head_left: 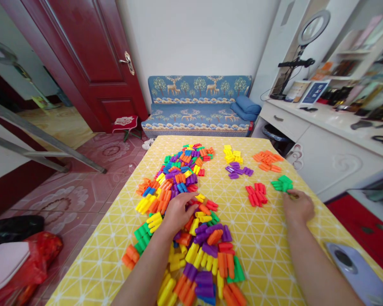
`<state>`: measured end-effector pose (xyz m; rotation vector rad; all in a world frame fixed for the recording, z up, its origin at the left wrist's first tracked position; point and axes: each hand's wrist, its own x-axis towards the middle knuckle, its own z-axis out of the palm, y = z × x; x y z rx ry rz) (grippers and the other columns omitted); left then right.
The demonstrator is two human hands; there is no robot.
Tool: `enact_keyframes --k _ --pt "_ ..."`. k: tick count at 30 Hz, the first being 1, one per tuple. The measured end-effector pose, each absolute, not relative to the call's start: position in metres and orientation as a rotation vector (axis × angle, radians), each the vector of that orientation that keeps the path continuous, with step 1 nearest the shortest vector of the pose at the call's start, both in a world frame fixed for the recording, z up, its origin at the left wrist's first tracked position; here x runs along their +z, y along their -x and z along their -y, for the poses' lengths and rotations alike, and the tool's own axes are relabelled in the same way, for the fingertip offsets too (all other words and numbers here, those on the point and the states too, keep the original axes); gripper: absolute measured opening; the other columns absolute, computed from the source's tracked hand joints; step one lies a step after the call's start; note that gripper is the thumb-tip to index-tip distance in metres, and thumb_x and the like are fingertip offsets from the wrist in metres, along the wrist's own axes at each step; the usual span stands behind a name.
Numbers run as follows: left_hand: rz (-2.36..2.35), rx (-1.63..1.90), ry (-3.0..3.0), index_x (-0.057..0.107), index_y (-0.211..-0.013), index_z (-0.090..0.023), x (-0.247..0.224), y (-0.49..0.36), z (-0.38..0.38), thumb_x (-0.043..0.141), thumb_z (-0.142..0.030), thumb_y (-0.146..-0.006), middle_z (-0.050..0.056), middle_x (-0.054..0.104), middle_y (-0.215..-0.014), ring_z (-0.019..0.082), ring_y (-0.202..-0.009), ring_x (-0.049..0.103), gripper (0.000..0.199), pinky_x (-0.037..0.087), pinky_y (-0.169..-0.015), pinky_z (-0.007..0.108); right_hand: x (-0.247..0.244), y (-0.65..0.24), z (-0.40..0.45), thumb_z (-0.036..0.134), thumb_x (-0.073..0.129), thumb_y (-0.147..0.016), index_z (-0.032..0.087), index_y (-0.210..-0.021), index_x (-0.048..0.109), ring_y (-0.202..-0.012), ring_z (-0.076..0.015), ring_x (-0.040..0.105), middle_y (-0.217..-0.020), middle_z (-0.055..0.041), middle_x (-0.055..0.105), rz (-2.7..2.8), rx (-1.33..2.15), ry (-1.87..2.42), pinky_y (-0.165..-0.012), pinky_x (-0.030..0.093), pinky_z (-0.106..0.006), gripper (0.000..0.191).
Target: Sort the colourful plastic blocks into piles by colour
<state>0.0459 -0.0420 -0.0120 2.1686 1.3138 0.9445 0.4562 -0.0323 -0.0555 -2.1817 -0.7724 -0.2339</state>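
Observation:
My left hand (180, 212) reaches into a long heap of mixed plastic building blocks (206, 278), shaped like joined tubes in orange, yellow, purple, green, red and blue. Its thumb and forefinger are apart, with blocks just beyond the tips; the other fingers are partly hidden. At the right, my right hand (298, 206) is curled at the near edge of a small group of green blocks (282, 183), its fingers closed around what looks like a green block, mostly hidden. Nearby lie separate groups of red blocks (256, 194), purple blocks (238, 170), yellow blocks (232, 154) and orange blocks (268, 160).
A yellow patterned cloth covers the table (261, 242). A pale purple phone (360, 272) lies by its right edge. Beyond stand a blue sofa (198, 112) and a red stool (125, 122). A white dresser (338, 148) is at the right, a metal ladder (44, 146) at the left.

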Motion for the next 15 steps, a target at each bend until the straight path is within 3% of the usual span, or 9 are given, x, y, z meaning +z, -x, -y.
enact_keyframes --k 4,7,11,15 --pt "-1.238 1.032 -2.132 0.07 -0.104 -0.02 -0.01 -0.045 0.042 0.061 -0.021 -0.085 0.006 0.073 -0.097 0.018 -0.086 0.068 0.021 0.054 -0.082 0.031 -0.06 -0.46 0.03 0.031 0.055 -0.07 0.017 -0.08 0.068 -0.089 -0.0268 0.054 -0.087 -0.0114 0.065 0.855 -0.367 2.048 -0.083 0.039 -0.04 0.022" --pt "-1.208 1.121 -2.052 0.072 -0.095 -0.019 -0.006 -0.044 0.043 0.058 -0.026 -0.088 0.005 0.074 -0.093 0.018 -0.086 0.068 0.017 0.053 -0.081 0.03 -0.061 -0.458 0.032 0.035 0.055 -0.072 0.018 -0.08 0.068 -0.088 -0.0286 0.052 -0.09 -0.0146 0.064 0.873 -0.41 2.029 -0.08 0.037 -0.042 0.023" --pt "-1.21 1.217 -1.845 0.072 -0.084 -0.017 0.001 -0.042 0.048 0.055 -0.037 -0.089 0.005 0.074 -0.082 0.018 -0.076 0.068 0.027 0.054 -0.073 0.028 -0.062 -0.455 0.032 0.039 0.055 -0.073 0.021 -0.083 0.07 -0.088 -0.0307 0.049 -0.092 -0.0131 0.063 0.863 -0.297 2.176 -0.072 0.035 -0.044 0.025" --pt "-1.088 1.33 -1.518 0.071 -0.08 -0.013 0.006 -0.042 0.05 0.048 -0.048 -0.091 0.006 0.072 -0.073 0.017 -0.068 0.067 0.043 0.054 -0.066 0.028 -0.065 -0.458 0.031 0.036 0.055 -0.074 0.02 -0.084 0.069 -0.092 -0.0284 0.051 -0.095 -0.0123 0.063 0.951 -0.348 2.066 -0.08 0.035 -0.041 0.024"
